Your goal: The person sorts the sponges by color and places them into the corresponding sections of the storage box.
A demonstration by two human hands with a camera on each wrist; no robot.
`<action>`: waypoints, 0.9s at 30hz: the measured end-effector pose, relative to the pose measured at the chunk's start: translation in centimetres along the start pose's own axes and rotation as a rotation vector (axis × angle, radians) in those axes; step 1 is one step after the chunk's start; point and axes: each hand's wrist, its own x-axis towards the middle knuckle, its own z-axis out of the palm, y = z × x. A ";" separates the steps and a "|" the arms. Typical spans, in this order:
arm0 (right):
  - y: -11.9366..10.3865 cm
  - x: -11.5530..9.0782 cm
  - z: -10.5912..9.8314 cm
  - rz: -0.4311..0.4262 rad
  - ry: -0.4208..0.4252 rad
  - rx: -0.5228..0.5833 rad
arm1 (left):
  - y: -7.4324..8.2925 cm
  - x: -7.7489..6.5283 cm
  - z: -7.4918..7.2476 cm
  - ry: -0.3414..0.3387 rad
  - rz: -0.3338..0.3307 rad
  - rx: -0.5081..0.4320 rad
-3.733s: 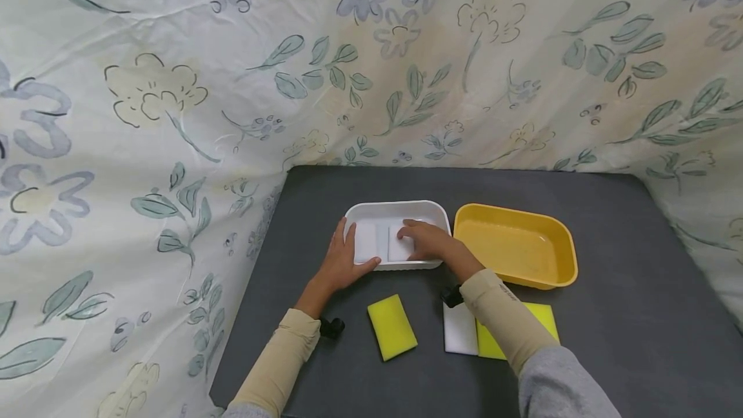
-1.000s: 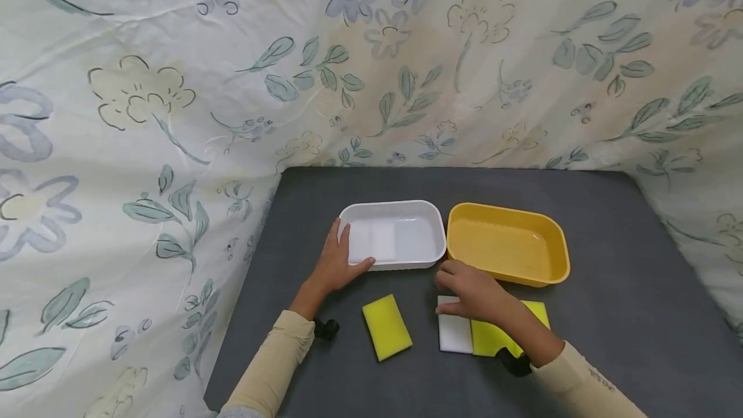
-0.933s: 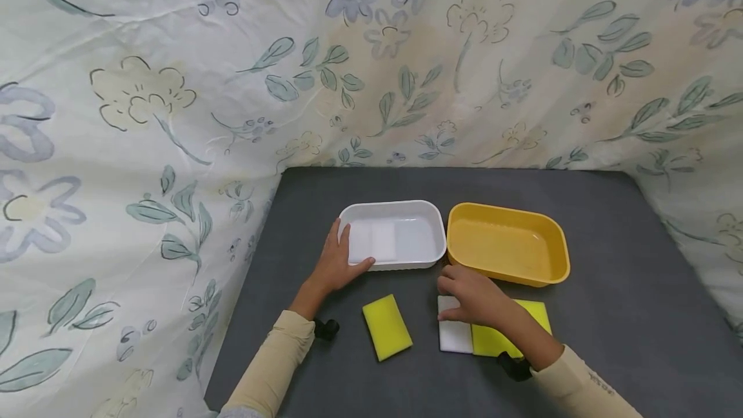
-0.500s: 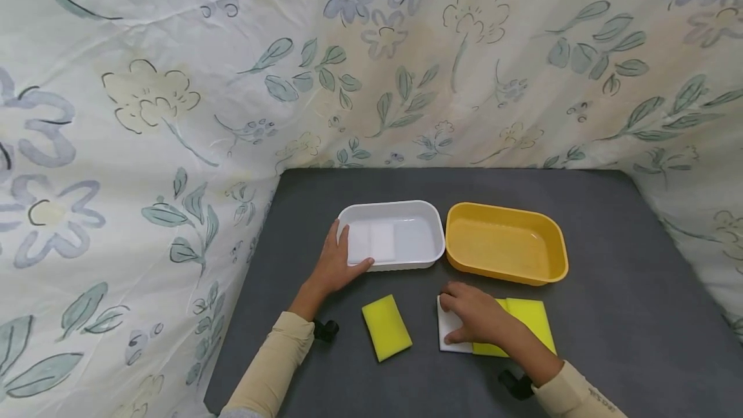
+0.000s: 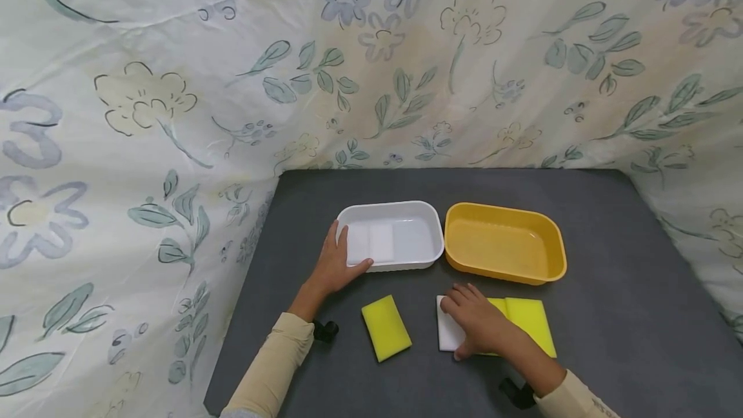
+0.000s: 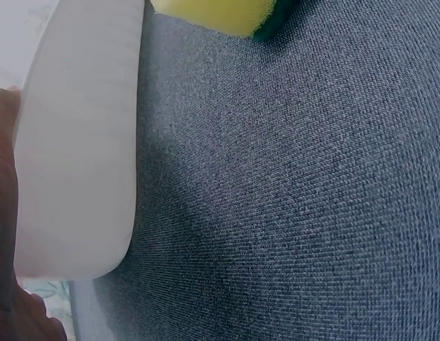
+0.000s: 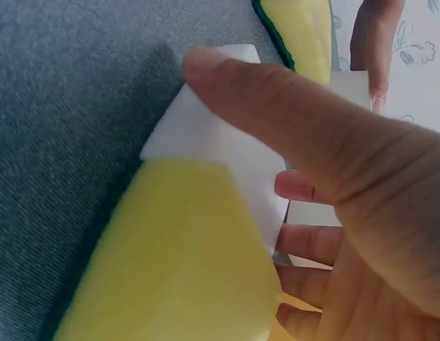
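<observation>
My left hand [image 5: 335, 265] rests at the left end of a white tray [image 5: 419, 266], fingers spread along its left side and thumb at the front rim. Two white sponges [image 5: 381, 242] lie side by side in that tray. My right hand [image 5: 478, 321] spans another white sponge [image 5: 445, 335] on the table, thumb at its near edge and fingers at its far edge. In the right wrist view the thumb stretches over this sponge, and fingertips meet the far edge. Beside it lies a yellow scrub sponge [image 7: 177, 241] with a green underside, partly covered by the hand in the head view.
A yellow tray [image 5: 504, 244] stands right of the white one, its near rim behind my right hand. One yellow sponge [image 5: 386, 328] lies alone between my arms, and another [image 5: 531, 326] lies right of my right hand. A floral cloth [image 5: 371, 63] hangs behind the dark table [image 5: 615, 315].
My right hand has left the white tray, where a second white sponge now lies further left against the first. It has come down over the white sponge on the table. My left hand stays put.
</observation>
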 end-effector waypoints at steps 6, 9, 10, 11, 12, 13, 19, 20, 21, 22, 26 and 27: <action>0.2 -0.1 0.5 0.000 0.013 -0.028 | 0.0 0.0 0.0 -0.011 -0.003 0.005; 0.2 -0.1 0.6 -0.011 0.024 -0.035 | 0.1 0.0 0.0 -0.007 -0.001 0.001; 0.2 -0.1 0.6 -0.012 0.026 -0.038 | 0.1 0.0 0.0 -0.006 -0.001 0.001; 0.1 -0.1 0.5 -0.012 0.027 -0.039 | 0.1 0.0 0.0 -0.006 0.000 0.001; 0.1 -0.1 0.5 -0.012 0.027 -0.038 | 0.1 0.0 -0.1 -0.006 -0.001 0.001; 0.1 -0.2 0.5 -0.010 0.025 -0.037 | 0.1 0.0 0.0 -0.007 -0.002 0.001; 0.0 -0.3 0.2 -0.005 0.017 -0.021 | 0.2 -0.1 0.0 -0.010 -0.008 0.010; 0.0 -0.3 0.1 -0.009 0.019 -0.019 | 0.2 -0.1 0.0 -0.009 -0.008 0.009; 0.0 -0.3 0.1 -0.013 0.022 -0.016 | 0.3 -0.1 0.0 -0.009 -0.008 0.008; 0.0 -0.3 0.1 -0.016 0.025 -0.016 | 0.3 -0.2 -0.1 -0.007 -0.007 0.005; 0.1 -0.4 0.0 -0.026 0.041 0.003 | 0.5 -0.3 -0.2 0.009 0.003 -0.005; 0.1 -0.4 0.0 -0.026 0.044 0.014 | 0.4 -0.3 -0.1 0.012 0.005 -0.006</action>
